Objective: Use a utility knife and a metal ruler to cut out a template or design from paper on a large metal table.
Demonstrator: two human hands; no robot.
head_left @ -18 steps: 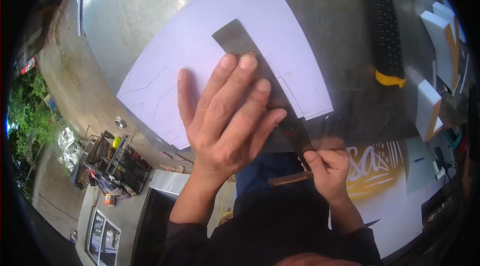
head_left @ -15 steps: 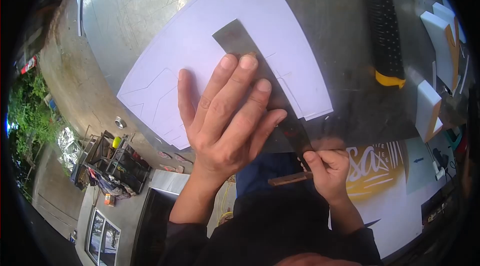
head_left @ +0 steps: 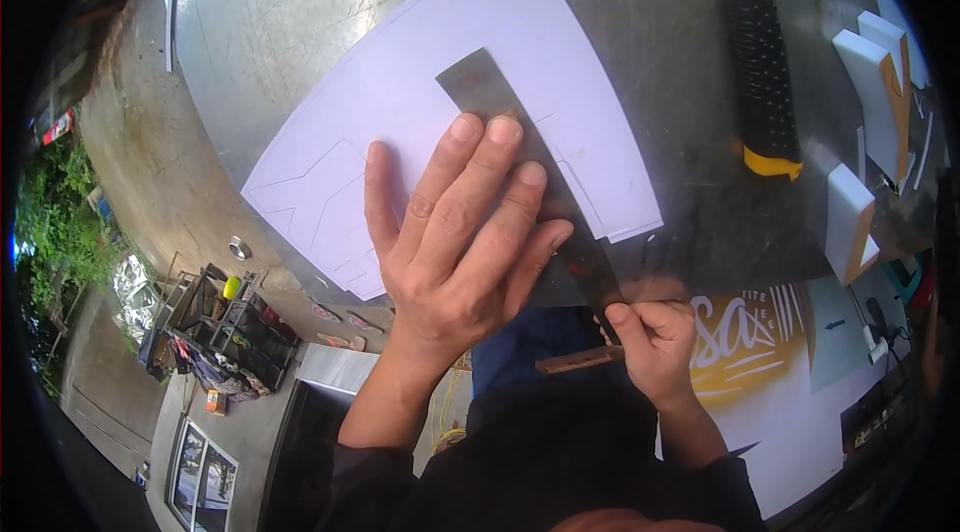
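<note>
Shows just a slight shift in the framing: drawn toward 4 o'clock in view with the far end of the metal blade (head_left: 482,80) and the left hand (head_left: 450,232); toward 3 o'clock at the white sheet's (head_left: 400,92) 9-o'clock corner; toward 7 or 8 with the yellow-and-black tool (head_left: 762,62) and white blocks (head_left: 848,217).

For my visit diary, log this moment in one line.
left hand: spread over metal strip; right hand: gripping strip's near end; white sheet: beneath strip

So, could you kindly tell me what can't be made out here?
Head view: part of the metal square and white sheet, under the left hand.
Head view: right end of the brown crossbar, behind the right hand.
Head view: far side of the metal tabletop, cut off by the upper edge.
</note>
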